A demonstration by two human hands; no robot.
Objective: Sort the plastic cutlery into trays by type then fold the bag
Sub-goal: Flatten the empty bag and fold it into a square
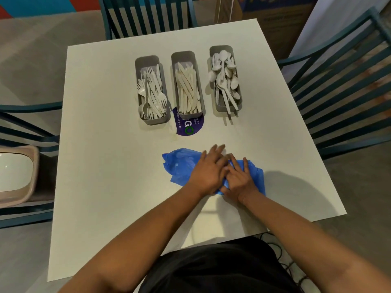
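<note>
On the near part of the counter (105, 166) lies the blue bag (179, 166), thin and wrinkled, partly flattened. Both hands press on it with straight fingers, the left hand (208, 172) over the right hand (240, 179). The cutlery seems sorted in three trays (213, 53), so folding is in hand; next probably needs smoothing, then one more fold.

three grey trays sit in a row in the upper middle of the frame: fork tray (152, 90), knife tray (187, 83), spoon tray (226, 79). crumpled blue plastic bag (179, 166) lies flattened at centre.
</note>
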